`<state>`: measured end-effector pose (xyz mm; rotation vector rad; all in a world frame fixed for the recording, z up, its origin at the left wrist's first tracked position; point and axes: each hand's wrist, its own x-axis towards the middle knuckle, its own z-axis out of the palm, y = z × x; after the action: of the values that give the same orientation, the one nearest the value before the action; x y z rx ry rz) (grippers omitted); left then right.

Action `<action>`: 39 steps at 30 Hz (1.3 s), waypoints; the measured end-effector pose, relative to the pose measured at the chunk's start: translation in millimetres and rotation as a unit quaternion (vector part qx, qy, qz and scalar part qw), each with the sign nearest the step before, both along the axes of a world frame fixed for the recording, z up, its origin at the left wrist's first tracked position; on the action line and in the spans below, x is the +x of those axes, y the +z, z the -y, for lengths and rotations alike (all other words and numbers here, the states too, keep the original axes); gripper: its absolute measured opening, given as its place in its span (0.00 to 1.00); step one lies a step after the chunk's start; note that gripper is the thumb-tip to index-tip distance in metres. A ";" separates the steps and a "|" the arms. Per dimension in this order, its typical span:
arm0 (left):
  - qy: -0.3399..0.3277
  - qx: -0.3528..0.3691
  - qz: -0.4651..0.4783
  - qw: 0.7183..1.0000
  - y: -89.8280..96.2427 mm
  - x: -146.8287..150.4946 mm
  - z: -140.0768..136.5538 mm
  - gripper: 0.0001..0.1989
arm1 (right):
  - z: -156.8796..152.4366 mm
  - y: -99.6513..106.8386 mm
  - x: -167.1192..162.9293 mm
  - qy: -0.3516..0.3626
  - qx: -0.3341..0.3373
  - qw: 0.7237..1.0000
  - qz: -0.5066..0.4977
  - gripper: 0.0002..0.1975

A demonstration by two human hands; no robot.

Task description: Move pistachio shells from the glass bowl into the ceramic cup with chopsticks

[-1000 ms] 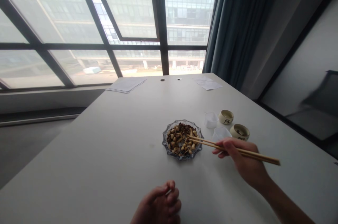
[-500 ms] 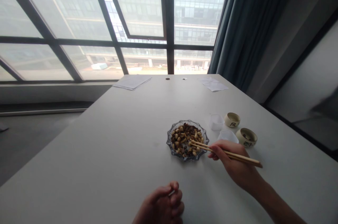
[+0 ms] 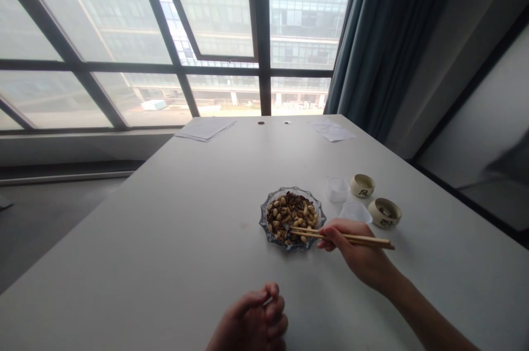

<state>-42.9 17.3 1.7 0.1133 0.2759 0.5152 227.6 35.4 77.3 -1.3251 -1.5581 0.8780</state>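
My right hand (image 3: 356, 252) is closed around a pair of wooden chopsticks (image 3: 359, 239). Their tips reach into a scalloped clear glass dish (image 3: 264, 230) and touch the mixed nuts and dark seeds (image 3: 292, 212) heaped there. Whether anything is pinched between the tips is too small to tell. Nearer to me, my left hand (image 3: 258, 318) rests on the table with curled fingers, and nothing shows in it.
Right of the dish stand two clear plastic containers (image 3: 338, 189) and two cream cups (image 3: 362, 185) with dark characters. The nearer cup (image 3: 385, 213) has a few dark pieces inside. Papers (image 3: 206, 129) lie on the far part of the white table (image 3: 165, 241), below the windows.
The chopstick tips have moved a little left and down among the nuts, and my right hand has shifted left with them. My left hand stays in place.
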 end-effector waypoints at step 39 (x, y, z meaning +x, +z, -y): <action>0.023 -0.032 -0.024 0.999 8.5 0.7 0.5 0.09 | 86.9 -1.7 142.5 -0.485 0.099 0.841 -0.221 0.16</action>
<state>-42.2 16.8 10.2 0.0567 0.3423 0.5498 370.2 -51.5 75.6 -1.3867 -0.4536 0.3055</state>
